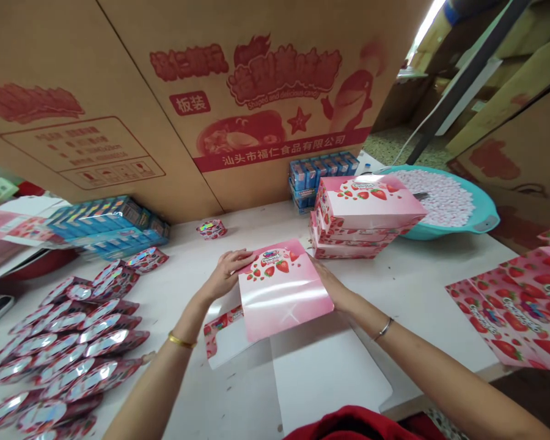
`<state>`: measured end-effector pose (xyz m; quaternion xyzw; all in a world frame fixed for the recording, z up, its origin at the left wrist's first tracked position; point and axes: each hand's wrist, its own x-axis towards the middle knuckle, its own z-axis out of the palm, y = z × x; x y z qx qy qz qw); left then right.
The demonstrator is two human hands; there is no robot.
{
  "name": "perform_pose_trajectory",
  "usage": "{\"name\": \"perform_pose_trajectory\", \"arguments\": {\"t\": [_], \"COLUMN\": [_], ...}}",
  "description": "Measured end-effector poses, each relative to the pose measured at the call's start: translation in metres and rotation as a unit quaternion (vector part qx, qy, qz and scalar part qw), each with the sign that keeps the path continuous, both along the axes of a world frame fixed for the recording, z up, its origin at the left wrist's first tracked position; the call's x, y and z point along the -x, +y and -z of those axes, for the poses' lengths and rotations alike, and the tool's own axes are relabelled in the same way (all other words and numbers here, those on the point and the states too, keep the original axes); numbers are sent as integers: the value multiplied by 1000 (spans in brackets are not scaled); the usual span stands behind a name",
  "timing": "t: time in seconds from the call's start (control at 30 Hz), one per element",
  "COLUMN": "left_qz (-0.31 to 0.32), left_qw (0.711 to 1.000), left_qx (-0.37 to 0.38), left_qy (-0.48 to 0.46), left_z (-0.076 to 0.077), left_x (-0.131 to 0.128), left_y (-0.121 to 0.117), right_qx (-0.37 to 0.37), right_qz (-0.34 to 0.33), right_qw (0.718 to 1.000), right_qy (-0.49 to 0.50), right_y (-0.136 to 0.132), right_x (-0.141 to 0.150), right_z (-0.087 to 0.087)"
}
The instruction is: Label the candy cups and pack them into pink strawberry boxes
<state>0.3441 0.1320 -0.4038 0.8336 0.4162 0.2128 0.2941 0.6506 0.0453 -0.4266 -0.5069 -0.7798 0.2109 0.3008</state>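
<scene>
Both my hands hold a pink strawberry-printed carton (282, 287) over the middle of the white table (421, 287). My left hand (227, 273) grips its left edge, fingers curled over the top corner. My right hand (332, 286) presses against its right edge, mostly hidden behind the carton. The carton's unfolded white flaps (227, 339) hang toward me. A stack of finished pink strawberry boxes (364, 214) stands just beyond my right hand.
Several shiny pink foil packets (73, 342) lie in rows at the left. Blue packs (107, 226) sit behind them and more blue packs (321, 174) by a big cardboard box (187, 91). A teal basin of pink-white candies (444, 201) is far right. Flat pink carton sheets (517, 305) lie right.
</scene>
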Motion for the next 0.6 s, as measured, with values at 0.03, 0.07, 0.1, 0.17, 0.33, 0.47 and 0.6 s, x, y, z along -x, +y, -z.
{"name": "perform_pose_trajectory", "arguments": {"t": [0.03, 0.07, 0.1, 0.17, 0.33, 0.47, 0.6], "left_qz": [32, 58, 77, 101, 104, 74, 25], "left_qw": [997, 991, 985, 976, 957, 941, 933], "left_qx": [-6, -10, -15, -36, -108, -178, -226], "left_qy": [66, 117, 153, 191, 248, 278, 279], "left_z": [-8, -15, -21, -29, -23, -4, 9], "left_x": [4, 6, 7, 4, -14, -41, -74], "left_y": [4, 7, 10, 10, -20, -61, -87], "right_qx": [32, 69, 97, 105, 28, -62, -124], "right_qz": [-17, -24, -12, 42, -101, -87, -76], "right_qw": [998, 993, 984, 970, 994, 980, 983], "right_qy": [43, 95, 149, 217, -27, -168, -111], "right_y": [4, 7, 10, 13, -2, -10, -11], "right_x": [-4, -9, -15, -25, -20, 1, 2], "right_z": [0, -1, -2, -7, -14, 0, 14]}}
